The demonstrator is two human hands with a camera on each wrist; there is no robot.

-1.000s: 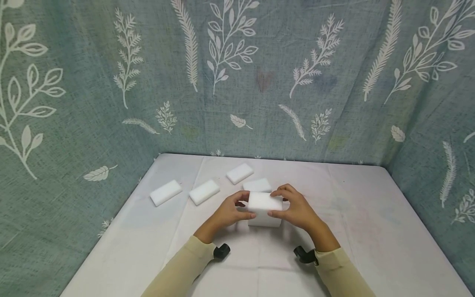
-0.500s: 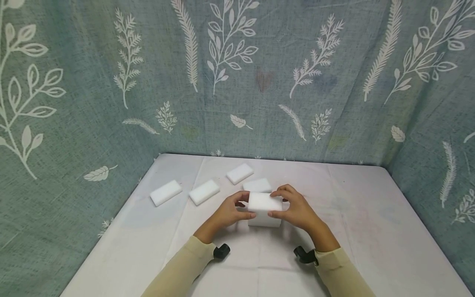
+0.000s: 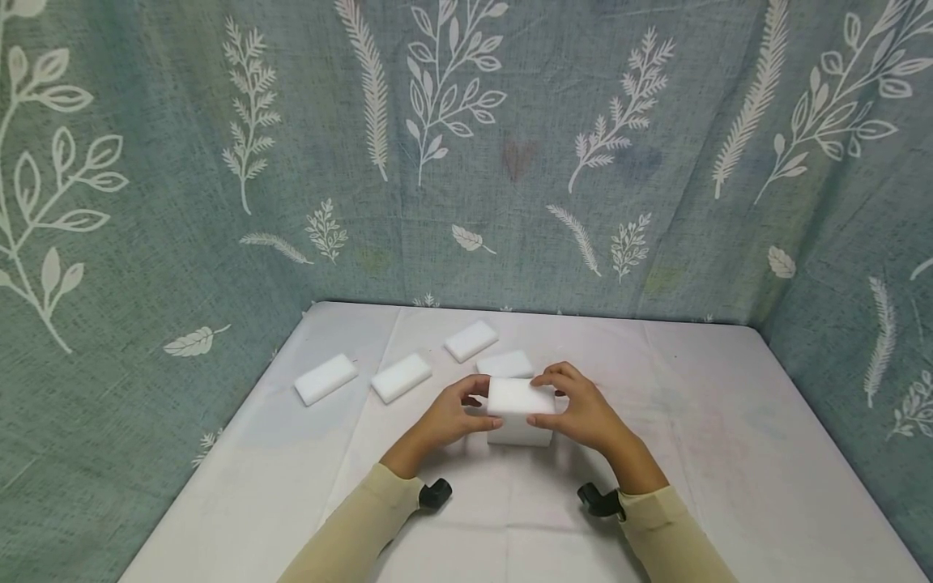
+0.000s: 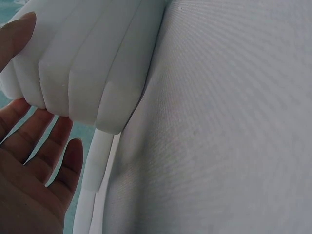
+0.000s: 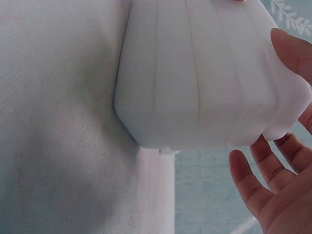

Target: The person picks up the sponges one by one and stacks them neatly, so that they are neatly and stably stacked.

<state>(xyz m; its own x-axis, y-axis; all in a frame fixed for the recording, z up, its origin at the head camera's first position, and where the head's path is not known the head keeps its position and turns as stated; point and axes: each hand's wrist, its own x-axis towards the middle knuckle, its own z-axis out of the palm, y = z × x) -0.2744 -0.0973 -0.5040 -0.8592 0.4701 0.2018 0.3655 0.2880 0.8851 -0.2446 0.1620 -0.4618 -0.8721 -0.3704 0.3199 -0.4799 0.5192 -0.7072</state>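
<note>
A stack of several white foam sponges [image 3: 519, 433] stands on the white-covered table, its layers plain in both wrist views. My left hand [image 3: 446, 414] grips the upper part of the stack from the left, with the thumb on the near face and fingers at the side and back. From the right, my right hand [image 3: 583, 406] holds the upper layers in the same way, one fingertip on the top face. In the right wrist view the upper sponges [image 5: 280, 92] sit slightly uneven. Another sponge [image 3: 505, 363] lies flat just behind the stack, partly hidden by it.
Three more white sponges lie flat on the table: one at the far left [image 3: 325, 379], one nearer the stack [image 3: 402, 377], one further back [image 3: 470, 341]. Patterned green-blue cloth [image 3: 525, 243] hangs around the back and sides. Black wrist cameras [image 3: 436, 494] sit below both hands.
</note>
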